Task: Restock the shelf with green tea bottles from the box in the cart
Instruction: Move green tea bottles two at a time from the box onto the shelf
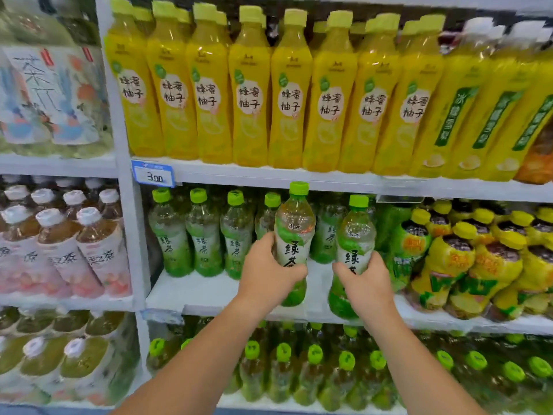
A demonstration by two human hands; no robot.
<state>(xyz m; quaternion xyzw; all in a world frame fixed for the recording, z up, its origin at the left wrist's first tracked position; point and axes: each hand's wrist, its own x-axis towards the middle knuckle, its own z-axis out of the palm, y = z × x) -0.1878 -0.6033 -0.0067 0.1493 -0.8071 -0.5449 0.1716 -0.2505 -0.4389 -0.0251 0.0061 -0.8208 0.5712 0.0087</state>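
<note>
Middle shelf (209, 292) — bare front strip, row of bottles (206, 232) behind. My left hand (266, 272) and right hand (363, 283) each wrap one upright green tea bottle (294, 223) above its front edge — left further in.

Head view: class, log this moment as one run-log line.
left hand: holds green tea bottle | right hand: holds second green tea bottle | place: middle shelf front | phase: placing
</note>
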